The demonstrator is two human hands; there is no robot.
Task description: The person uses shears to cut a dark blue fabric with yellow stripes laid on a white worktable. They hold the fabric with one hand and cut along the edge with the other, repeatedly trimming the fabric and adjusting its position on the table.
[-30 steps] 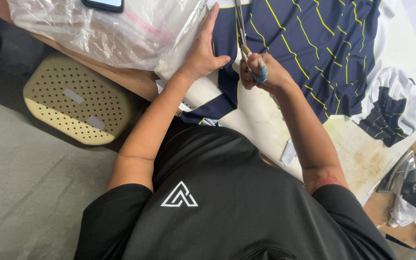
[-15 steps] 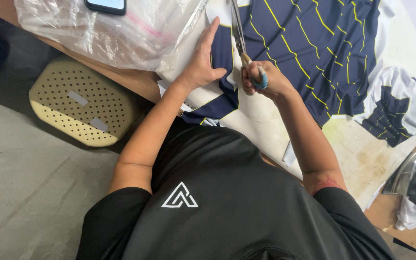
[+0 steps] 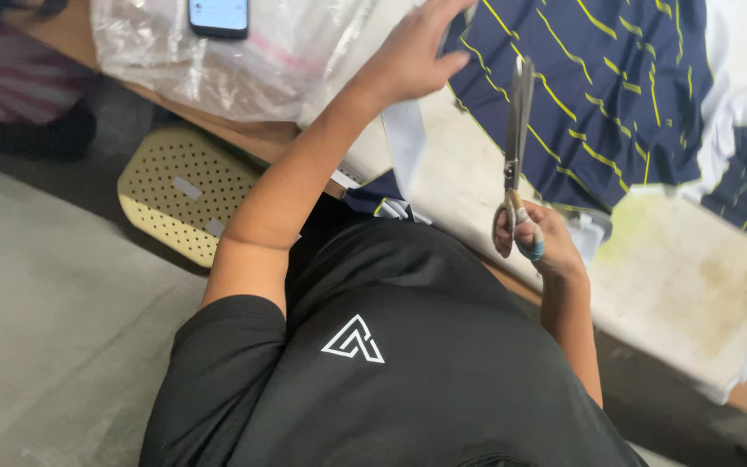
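Head view — scissors (image 3: 516, 138) in right fingers (image 3: 525, 229)

Phone (image 3: 218, 17) on the plastic bag (image 3: 218, 65): top cut off by the frame. Left hand (image 3: 412, 56) beside that bag: fingertips blurred. Navy striped fabric (image 3: 598, 95) beyond the bag: far part cropped.

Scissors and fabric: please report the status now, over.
Right hand grips scissors, blades closed, above table. Left hand flat near navy striped fabric. Nothing blocking.
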